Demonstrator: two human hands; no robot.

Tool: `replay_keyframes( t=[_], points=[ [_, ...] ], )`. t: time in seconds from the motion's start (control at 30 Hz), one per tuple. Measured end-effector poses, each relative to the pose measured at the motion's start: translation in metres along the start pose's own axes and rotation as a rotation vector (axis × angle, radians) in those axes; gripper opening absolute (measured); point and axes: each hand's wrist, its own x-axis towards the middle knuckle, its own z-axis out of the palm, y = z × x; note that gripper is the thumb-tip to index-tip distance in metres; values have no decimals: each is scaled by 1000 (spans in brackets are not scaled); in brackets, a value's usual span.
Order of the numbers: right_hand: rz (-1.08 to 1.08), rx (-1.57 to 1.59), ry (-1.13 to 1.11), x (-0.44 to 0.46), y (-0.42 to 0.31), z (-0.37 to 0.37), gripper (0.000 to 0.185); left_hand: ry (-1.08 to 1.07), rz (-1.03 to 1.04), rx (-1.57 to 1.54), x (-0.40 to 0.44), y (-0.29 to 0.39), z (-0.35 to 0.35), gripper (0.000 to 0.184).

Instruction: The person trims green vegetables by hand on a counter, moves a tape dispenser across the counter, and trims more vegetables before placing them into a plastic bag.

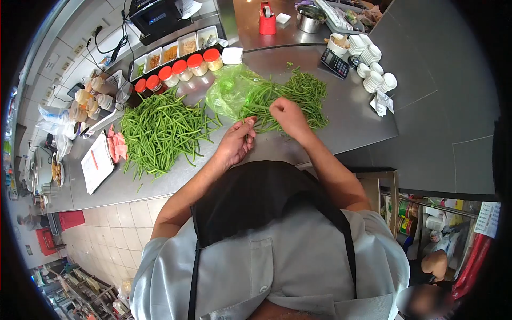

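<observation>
Two heaps of green beans lie on the steel counter. The large heap (162, 130) is on the left, and a second heap (306, 93) lies to the right beside a thin green plastic bag (229, 90). My left hand (237, 141) is between the heaps, thumb and fingers pinched together at the near edge of the right heap; it seems to hold a bean end. Over the right heap, my right hand (288, 116) has its fingers curled closed, and whatever they hold is hidden.
Red-lidded jars (197, 64) and white trays of ingredients (188, 44) line the counter's back edge. A calculator (335, 63) and stacked white cups (373, 81) stand at right. A clipboard (97, 162) lies at left. Another person's arm (434, 264) shows at lower right.
</observation>
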Motion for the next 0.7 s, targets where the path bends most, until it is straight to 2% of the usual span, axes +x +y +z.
replay_keyframes(
  t=[0.1,0.23,0.33,0.43,0.47,0.57,0.67,0.7],
  points=[
    [-172,-100,-105,-24,4,21,16,46,-69,-52,-1,3,0,25],
    [-169,-198,-153,-43,18,34,15,67,-68,-96,5,-12,-11,22],
    [24,-46,-42,-43,20,32,17,-3,-108,-96,7,-19,-11,22],
    [403,278,56,-17,48,25,20,-122,-99,-36,15,-28,-19,23],
    [286,184,79,-12,52,17,22,-161,-86,-7,19,-32,-25,23],
    [-48,-161,97,13,56,-17,27,-93,-44,122,17,-25,-8,21],
    [-109,-539,167,28,31,-41,24,-21,-46,117,11,-20,8,18],
    [-89,-550,128,32,30,-45,19,3,-46,113,10,-20,11,17]
  ],
)
